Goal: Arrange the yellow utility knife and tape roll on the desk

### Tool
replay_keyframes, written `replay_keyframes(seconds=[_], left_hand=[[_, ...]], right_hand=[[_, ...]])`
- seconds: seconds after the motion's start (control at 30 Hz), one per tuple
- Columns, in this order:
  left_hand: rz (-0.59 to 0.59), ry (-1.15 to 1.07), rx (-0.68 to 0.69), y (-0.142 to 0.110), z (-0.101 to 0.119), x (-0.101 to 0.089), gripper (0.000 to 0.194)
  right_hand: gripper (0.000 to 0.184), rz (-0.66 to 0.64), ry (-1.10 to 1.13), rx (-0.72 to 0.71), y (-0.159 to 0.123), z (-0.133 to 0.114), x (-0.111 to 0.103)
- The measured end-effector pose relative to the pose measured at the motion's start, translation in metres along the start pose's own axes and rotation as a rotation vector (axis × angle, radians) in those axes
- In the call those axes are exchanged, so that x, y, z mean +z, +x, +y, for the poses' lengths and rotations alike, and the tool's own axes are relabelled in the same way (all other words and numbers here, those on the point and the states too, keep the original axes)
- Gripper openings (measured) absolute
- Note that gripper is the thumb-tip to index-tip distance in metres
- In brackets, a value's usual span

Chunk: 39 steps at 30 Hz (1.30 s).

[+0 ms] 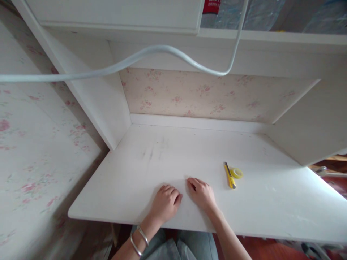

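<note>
My left hand (166,203) rests on the white desk (108,187) near its front edge, its fingers curled closed in a loose fist. A silver bangle (139,241) circles that wrist. My right hand (202,194) lies on the desk a little to the right, also loosely closed, with nothing seen in it. The two hands are apart. To the right of my right hand, not touched, lies a yellow utility knife (230,176) with a dark tip pointing away from me. Beside the knife is a small roll of yellowish tape (236,173).
A white cable (162,48) crosses the upper view. Above the desk runs a white shelf (271,39) holding a red item (211,6) and clear plastic. White side panels stand left and right. Flowered wallpaper (176,94) covers the back. Dark smudges (151,153) mark the desktop.
</note>
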<state>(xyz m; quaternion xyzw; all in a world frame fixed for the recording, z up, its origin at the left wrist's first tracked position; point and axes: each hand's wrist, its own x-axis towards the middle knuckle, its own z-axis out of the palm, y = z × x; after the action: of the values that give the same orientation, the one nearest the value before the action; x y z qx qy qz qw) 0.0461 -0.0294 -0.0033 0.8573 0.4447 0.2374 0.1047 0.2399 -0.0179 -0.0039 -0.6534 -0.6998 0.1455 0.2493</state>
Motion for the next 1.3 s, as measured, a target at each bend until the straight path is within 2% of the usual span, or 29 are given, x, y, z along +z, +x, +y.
replay_keyframes(seconds=[0.07,0.23,0.47,0.8,1.3], left_hand=[[0.003,0.001,0.006,0.0000,-0.0004,0.0004,0.017],[0.003,0.004,0.014,0.0001,-0.0007,-0.0004,0.017],[-0.016,0.008,-0.001,0.0008,0.0003,-0.0015,0.017],[-0.028,0.020,-0.002,0.0008,0.0004,-0.0020,0.019],[0.022,0.007,0.009,0.0018,0.0007,-0.0020,0.017]], right_hand=[[0.028,0.002,-0.079,-0.028,-0.0019,-0.0032,0.0006],[0.029,0.006,-0.114,-0.050,-0.0034,0.0004,-0.0006],[0.028,-0.034,-0.323,-0.050,-0.0053,0.0014,0.0041],[0.030,-0.011,-0.266,-0.078,-0.0073,0.0043,0.0056],[0.032,-0.027,-0.280,-0.060,-0.0067,0.0054,0.0055]])
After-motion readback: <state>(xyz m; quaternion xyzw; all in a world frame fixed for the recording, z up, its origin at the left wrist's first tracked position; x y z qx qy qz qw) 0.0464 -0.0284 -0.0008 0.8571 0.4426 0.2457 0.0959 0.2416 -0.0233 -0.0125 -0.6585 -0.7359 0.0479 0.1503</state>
